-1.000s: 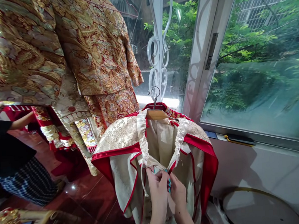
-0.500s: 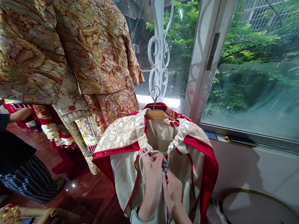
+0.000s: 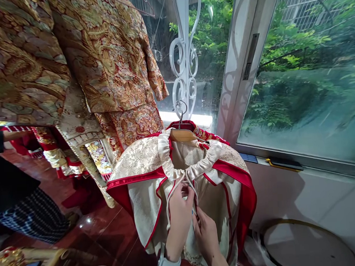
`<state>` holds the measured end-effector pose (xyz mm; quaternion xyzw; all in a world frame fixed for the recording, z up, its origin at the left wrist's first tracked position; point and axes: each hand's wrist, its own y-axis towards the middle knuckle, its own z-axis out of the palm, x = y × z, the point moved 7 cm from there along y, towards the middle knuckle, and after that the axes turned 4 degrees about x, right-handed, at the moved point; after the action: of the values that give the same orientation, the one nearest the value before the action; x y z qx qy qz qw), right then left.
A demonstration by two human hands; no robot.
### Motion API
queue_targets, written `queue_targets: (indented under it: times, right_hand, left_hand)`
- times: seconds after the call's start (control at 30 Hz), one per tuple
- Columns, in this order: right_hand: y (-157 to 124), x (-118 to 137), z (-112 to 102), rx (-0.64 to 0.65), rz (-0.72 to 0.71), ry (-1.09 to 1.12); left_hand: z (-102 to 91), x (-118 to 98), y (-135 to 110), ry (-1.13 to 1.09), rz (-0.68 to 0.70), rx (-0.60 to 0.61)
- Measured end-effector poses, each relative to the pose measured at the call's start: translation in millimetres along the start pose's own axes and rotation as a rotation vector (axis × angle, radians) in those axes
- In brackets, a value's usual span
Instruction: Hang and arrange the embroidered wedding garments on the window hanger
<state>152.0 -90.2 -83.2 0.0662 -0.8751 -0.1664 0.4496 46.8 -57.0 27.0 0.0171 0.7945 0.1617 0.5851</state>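
Cream drawstring (image 3: 186,180) at the gathered neck of a cream-and-red brocade cape (image 3: 143,167), hung on a wooden hanger (image 3: 182,136) from the white window grille (image 3: 185,68): left hand (image 3: 179,213) closed on the cord, right hand (image 3: 206,234) pressed against it, fingers curled, its grip possibly on the cord but hidden.

On hanger (image 3: 182,136) before window (image 3: 306,81), cape (image 3: 143,163); left of it, hung jackets (image 3: 100,53); at cord (image 3: 169,201), left hand (image 3: 179,217) beside right hand (image 3: 206,235).
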Motion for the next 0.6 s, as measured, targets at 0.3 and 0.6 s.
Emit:
queue_targets:
  times: [0.3, 0.6]
  right_hand:
    - [0.3, -2.0, 0.3, -0.039, -0.045, -0.047]
    - [-1.2, 1.8, -1.9, -0.058, 0.007, -0.047]
  left_hand:
    - [-2.4, -5.1, 9.1, 0.347, 0.201, 0.064]
    - [-10.8, -32.6, 5.6, 0.649, 0.726, -0.038]
